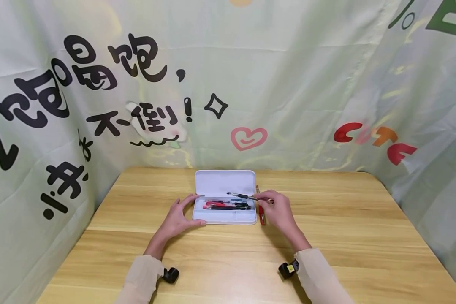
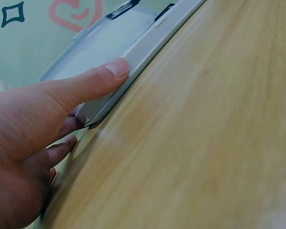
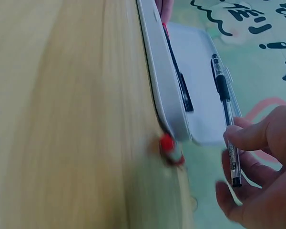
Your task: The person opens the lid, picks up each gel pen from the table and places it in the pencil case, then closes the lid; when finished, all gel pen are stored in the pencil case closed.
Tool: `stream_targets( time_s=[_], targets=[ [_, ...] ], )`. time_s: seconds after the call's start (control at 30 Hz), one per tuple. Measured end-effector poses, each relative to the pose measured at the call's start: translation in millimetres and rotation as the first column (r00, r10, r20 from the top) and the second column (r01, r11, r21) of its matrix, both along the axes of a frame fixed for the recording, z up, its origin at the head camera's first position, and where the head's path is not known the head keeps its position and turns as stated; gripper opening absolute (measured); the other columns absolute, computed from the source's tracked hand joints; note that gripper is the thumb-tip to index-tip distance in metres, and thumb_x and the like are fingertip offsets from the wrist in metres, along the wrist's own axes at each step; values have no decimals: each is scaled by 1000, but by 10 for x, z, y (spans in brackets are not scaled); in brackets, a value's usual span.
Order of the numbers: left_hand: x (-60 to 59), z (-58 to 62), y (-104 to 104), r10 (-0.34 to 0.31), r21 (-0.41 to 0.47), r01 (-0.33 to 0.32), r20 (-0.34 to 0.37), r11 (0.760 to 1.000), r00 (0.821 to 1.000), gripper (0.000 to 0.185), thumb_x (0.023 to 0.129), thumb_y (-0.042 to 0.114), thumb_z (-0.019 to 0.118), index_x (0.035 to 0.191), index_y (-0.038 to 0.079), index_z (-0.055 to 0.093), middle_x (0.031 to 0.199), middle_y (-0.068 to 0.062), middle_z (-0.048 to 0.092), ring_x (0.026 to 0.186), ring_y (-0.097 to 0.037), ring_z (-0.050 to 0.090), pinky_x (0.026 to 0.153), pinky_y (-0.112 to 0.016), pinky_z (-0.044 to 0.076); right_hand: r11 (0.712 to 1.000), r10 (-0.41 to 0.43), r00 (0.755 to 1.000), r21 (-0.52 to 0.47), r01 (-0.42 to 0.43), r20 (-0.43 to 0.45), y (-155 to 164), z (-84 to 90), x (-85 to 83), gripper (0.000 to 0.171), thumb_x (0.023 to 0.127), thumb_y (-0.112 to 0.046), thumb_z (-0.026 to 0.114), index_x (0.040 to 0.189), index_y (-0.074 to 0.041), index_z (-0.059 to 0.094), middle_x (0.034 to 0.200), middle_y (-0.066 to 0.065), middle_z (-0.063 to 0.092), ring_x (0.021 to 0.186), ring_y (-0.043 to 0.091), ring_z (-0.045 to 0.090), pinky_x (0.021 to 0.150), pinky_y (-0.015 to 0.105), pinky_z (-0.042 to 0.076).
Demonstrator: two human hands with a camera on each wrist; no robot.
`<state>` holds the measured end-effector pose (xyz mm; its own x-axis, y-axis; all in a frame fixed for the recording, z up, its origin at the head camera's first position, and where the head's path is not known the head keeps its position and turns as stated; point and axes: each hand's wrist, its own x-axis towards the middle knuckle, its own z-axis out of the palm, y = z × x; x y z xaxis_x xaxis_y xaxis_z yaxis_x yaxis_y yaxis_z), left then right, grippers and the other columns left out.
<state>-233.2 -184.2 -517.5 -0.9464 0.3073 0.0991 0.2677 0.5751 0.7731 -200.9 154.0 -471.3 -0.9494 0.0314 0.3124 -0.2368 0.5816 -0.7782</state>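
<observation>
A white pencil case (image 1: 216, 217) lies on the table with its lid (image 1: 224, 180) raised at the back. Several pens (image 1: 228, 207), black and red among them, lie inside. My left hand (image 1: 177, 217) holds the case at its left end, the thumb (image 2: 117, 67) against the front wall in the left wrist view. Above the case's right end, my right hand (image 1: 280, 210) pinches a black gel pen (image 1: 242, 196) with a clear barrel. Its grip section points left over the case, and the black end (image 3: 236, 182) shows below the fingers in the right wrist view.
A red pen (image 1: 262, 216) lies on the table just right of the case, partly beside my right hand; its red end (image 3: 167, 142) shows in the right wrist view. The wooden table (image 1: 349, 236) reaches back to a printed curtain (image 1: 296, 84).
</observation>
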Motion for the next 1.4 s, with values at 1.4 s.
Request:
stream_targets(
  time_s=[1.4],
  targets=[
    [-7, -19, -21, 6, -14, -6, 4, 1000, 1000, 93, 72, 45, 93, 151, 20, 51, 162, -20, 36, 150, -53, 18, 120, -69, 11, 999, 1, 999, -40, 0, 35, -106, -42, -121, 27, 93, 5, 68, 119, -1, 72, 101, 11, 74, 98, 28, 66, 82, 41, 53]
  ],
)
